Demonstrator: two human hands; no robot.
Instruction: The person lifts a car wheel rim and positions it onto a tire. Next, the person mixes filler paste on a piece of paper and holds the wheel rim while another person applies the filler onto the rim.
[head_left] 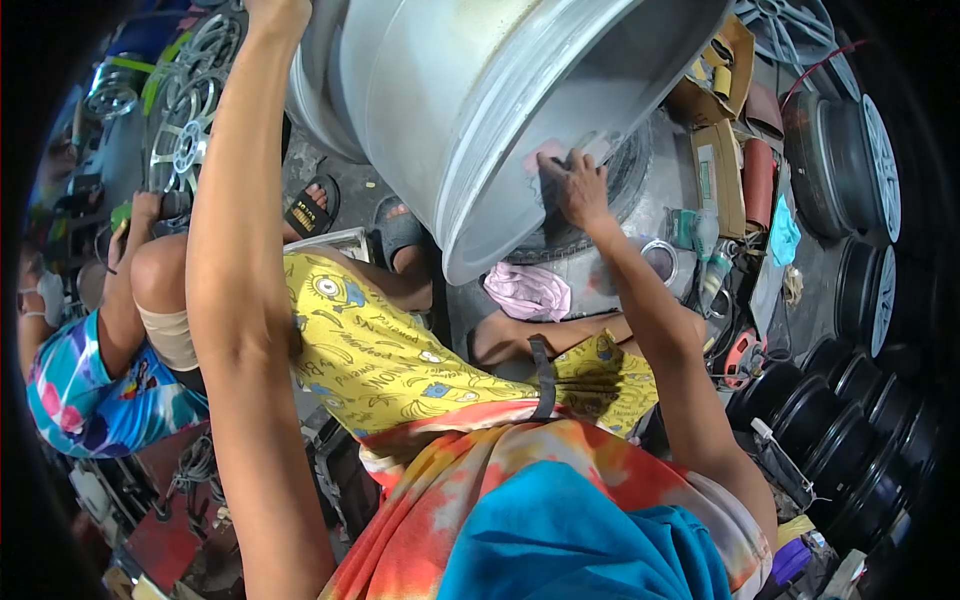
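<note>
A large grey wheel rim (430, 110) is tilted over the floor in front of me, its open side turned to the right. Inside it, my right hand (583, 190) reaches in with fingers apart, the fingertips at the smooth inner wall. Below that hand the wall looks dark; whether this is shadow or a thin pad, I cannot tell. My left arm stretches up along the rim's left side. Only the wrist end of my left hand (280, 10) shows at the top edge, its fingers out of view. A pink cloth (527, 291) lies below the rim.
On the right are a cardboard box (718, 180), a red-brown roll (757, 185), bottles (706, 235) and a red power tool (742, 358). Black wheel rims (835, 430) line the right side. At left, another person (110, 340) sits near spoked wheels (187, 145).
</note>
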